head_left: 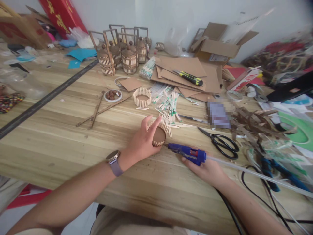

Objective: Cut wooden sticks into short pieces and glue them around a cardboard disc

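My left hand (143, 138) curls around a small round basket (159, 135) with a brown cardboard base and short wooden sticks standing along its edge. In my right hand (207, 169) is a blue hot glue gun (188, 152), its nozzle touching or very near the basket's lower right edge. A long clear glue stick (256, 176) trails from the gun's back. Loose wooden sticks (172, 125) lie just beyond the basket. A second stick-walled basket (142, 98) stands farther off, with a couple of sticks before it.
Black scissors (223, 145) lie right of the glue gun. Behind are a bowl of brown beads (112, 95), crossed brown strips (95, 112), cardboard sheets (186, 71) with utility knives (189, 78), and several lidded baskets with handles (129, 60). Black cables (259, 182) and pliers (269, 173) lie right.
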Demonstrator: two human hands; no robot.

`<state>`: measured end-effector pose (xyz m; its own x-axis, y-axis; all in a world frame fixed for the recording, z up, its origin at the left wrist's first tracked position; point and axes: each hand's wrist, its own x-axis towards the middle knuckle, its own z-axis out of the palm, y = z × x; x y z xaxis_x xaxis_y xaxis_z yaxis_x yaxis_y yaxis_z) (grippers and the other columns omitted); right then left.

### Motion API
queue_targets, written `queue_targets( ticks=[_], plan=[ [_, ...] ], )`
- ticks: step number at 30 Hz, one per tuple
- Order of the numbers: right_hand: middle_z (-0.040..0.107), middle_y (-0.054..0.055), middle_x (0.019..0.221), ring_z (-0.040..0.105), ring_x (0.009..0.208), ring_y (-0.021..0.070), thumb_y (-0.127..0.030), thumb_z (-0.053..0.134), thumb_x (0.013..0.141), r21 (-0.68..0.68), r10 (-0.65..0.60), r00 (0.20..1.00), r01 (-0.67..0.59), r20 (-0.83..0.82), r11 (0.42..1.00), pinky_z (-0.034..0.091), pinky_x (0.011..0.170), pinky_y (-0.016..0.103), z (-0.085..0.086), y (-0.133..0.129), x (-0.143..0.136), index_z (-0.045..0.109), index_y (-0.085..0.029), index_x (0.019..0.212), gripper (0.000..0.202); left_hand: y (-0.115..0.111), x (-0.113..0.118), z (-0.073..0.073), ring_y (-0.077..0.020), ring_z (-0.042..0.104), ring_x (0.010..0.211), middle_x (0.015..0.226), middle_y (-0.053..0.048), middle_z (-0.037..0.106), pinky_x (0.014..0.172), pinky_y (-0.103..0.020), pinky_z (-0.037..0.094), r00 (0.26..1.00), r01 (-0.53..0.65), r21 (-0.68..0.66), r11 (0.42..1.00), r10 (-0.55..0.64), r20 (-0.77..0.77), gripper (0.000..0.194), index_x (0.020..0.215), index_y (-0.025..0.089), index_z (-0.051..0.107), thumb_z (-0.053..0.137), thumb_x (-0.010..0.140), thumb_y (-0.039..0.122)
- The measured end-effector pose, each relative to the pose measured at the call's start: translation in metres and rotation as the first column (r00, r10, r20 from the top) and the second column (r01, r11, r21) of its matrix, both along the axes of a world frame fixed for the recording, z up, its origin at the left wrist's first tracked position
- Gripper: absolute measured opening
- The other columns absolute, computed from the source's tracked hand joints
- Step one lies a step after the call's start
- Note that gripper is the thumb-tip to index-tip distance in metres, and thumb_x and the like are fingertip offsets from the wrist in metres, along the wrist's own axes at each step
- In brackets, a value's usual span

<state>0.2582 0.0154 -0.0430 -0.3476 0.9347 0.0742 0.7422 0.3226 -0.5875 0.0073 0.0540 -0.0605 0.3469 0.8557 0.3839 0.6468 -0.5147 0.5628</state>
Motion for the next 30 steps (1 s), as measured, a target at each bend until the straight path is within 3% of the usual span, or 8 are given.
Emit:
queue_targets(
  ticks=[10,14,18,21,23,26,28,30],
  plan=[
    [0.078,0.005,0.085,0.073,0.08,0.0241,-0.043,0.055,0.085,0.008,0.005,1.0,-0.005,0.016,1.0,0.058,0.071,0.033,0.0,-0.001,-0.001,0.071,-0.025,0.085,0.024,0.0,0.0,-0.002,-0.0387,0.039,0.137,0.151,-0.018,0.022,0.104,-0.056,0.046,1.0,-0.002,0.005,1.0,0.002,0.009,0.107,0.152,0.031,0.012,0.079,0.069,0.016],
    [0.078,0.006,0.087,0.073,0.081,0.0263,-0.042,0.054,0.085,0.012,-0.071,0.997,0.071,-0.02,0.997,0.058,0.071,0.034,0.003,-0.001,-0.006,0.072,-0.025,0.088,0.025,0.0,0.001,-0.002,-0.0392,0.04,0.137,0.151,-0.019,0.021,0.105,-0.056,0.045,1.0,0.003,0.003,1.0,-0.003,-0.001,0.107,0.152,0.03,0.013,0.079,0.069,0.018],
    [0.073,0.005,0.072,0.069,0.065,0.0236,-0.05,0.057,0.083,-0.165,-0.161,0.979,0.139,-0.128,0.976,0.056,0.059,0.033,0.01,0.002,-0.001,0.07,-0.022,0.09,0.031,0.0,0.001,-0.002,-0.0402,0.038,0.137,0.151,-0.02,0.02,0.106,-0.057,0.044,1.0,0.011,-0.01,1.0,-0.011,-0.009,0.107,0.151,0.028,0.013,0.081,0.068,0.019],
    [0.063,0.002,0.059,0.057,0.049,0.0156,-0.062,0.062,0.079,-0.472,-0.133,0.969,0.02,-0.207,0.881,0.048,0.046,0.027,0.021,0.005,0.011,0.066,-0.019,0.078,0.043,0.0,0.0,-0.002,-0.0398,0.038,0.138,0.15,-0.02,0.021,0.106,-0.057,0.044,1.0,0.015,-0.006,1.0,-0.015,-0.012,0.108,0.152,0.029,0.011,0.081,0.069,0.019],
    [0.064,0.003,0.064,0.058,0.052,0.0141,-0.067,0.066,0.075,-0.642,-0.094,0.955,-0.115,-0.282,0.758,0.048,0.047,0.025,0.029,0.006,0.018,0.065,-0.017,0.077,0.05,0.0,0.0,-0.003,-0.0393,0.037,0.139,0.15,-0.02,0.021,0.106,-0.057,0.044,1.0,0.018,0.008,1.0,-0.017,-0.008,0.112,0.152,0.03,0.009,0.082,0.068,0.019],
    [0.065,0.003,0.067,0.06,0.055,0.0136,-0.068,0.063,0.078,-0.763,-0.011,0.949,-0.247,-0.315,0.597,0.047,0.047,0.023,0.036,0.006,0.026,0.068,-0.016,0.084,0.052,0.0,0.0,-0.004,-0.0388,0.035,0.14,0.15,-0.019,0.021,0.107,-0.057,0.044,1.0,0.014,0.015,1.0,-0.014,-0.002,0.113,0.152,0.031,0.008,0.082,0.067,0.018],
    [0.065,0.003,0.066,0.06,0.054,0.0129,-0.064,0.057,0.086,-0.754,0.086,0.958,-0.269,-0.273,0.599,0.047,0.046,0.022,0.039,0.006,0.028,0.07,-0.016,0.086,0.05,0.001,0.0,-0.005,-0.0387,0.034,0.141,0.15,-0.018,0.021,0.108,-0.057,0.043,1.0,0.009,0.007,1.0,-0.009,0.0,0.113,0.152,0.032,0.009,0.082,0.068,0.019],
    [0.067,0.004,0.066,0.059,0.053,0.0131,-0.061,0.053,0.09,-0.7,0.149,0.971,-0.237,-0.185,0.674,0.047,0.046,0.022,0.041,0.005,0.029,0.071,-0.016,0.086,0.048,0.001,0.0,-0.006,-0.0388,0.033,0.141,0.151,-0.018,0.021,0.109,-0.057,0.041,1.0,0.011,-0.002,1.0,-0.011,0.003,0.112,0.152,0.031,0.01,0.082,0.067,0.02]
  ],
)
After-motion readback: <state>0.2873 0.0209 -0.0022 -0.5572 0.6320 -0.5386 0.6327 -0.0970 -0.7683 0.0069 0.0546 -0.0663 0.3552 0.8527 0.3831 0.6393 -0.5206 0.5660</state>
